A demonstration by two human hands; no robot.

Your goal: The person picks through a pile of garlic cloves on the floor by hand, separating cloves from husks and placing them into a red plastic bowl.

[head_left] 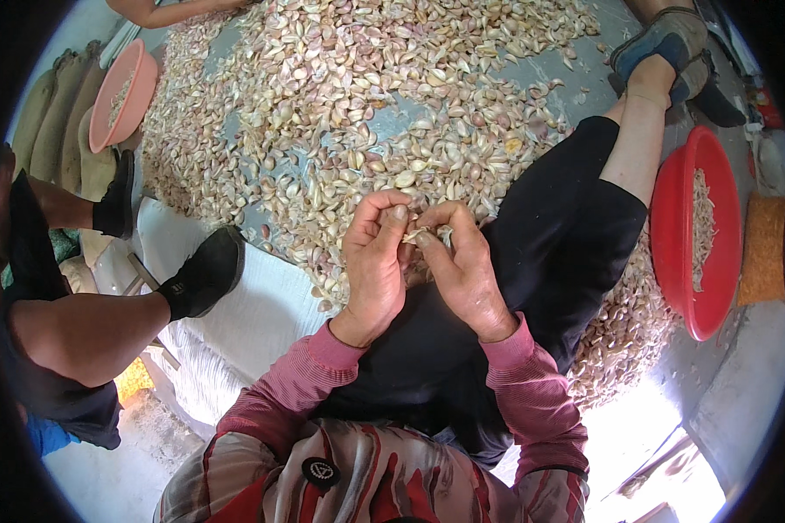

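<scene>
My left hand (377,265) and my right hand (463,271) meet above my lap, in front of a spread of loose garlic cloves (340,78). Between the fingertips is a small pale garlic clove (420,235) with papery skin on it. The right thumb presses it from above, over the bent index finger. My left thumb and curled fingers close in at its left end, though their grip is partly hidden. Beneath the hands, more cloves reach up to my dark trousers (543,209).
At right stands a red basin (668,242) holding pale pieces; a pink basin (145,85) is at upper left. Another person's leg and black shoe (206,271) rest by white sheeting (268,278). Someone's forearm (163,14) reaches in at the top. Filled sacks (59,124) lean at left.
</scene>
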